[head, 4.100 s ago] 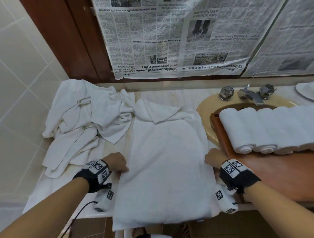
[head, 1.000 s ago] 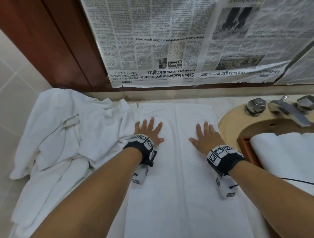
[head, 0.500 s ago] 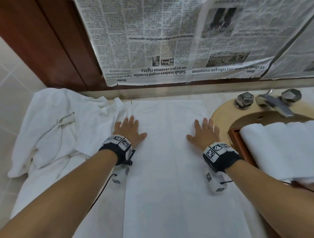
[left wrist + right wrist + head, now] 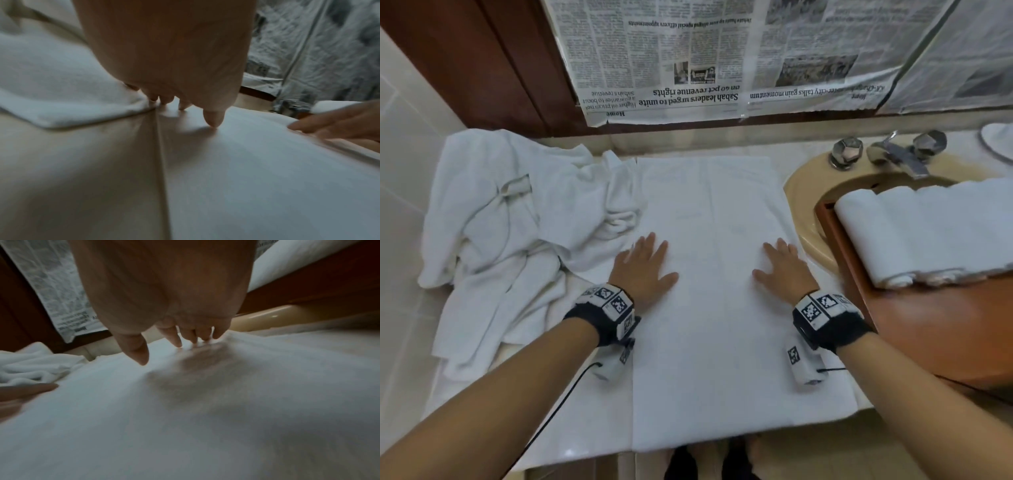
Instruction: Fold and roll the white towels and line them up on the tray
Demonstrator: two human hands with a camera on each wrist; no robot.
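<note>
At towel (image 4: 709,325) edges, flat hands

Newspaper (image 4: 722,58) taped on wall, top of frame, hung upside down. Headlines readable: "Sabah leaders urged to unite on 40 pct revenue rights"; "talks gain momentum"; section label "Home". Smaller print unreadable.

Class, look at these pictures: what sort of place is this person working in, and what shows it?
Most likely a bathroom: a beige sink with a chrome tap, a tiled wall, and white towels heaped on the counter.
</note>
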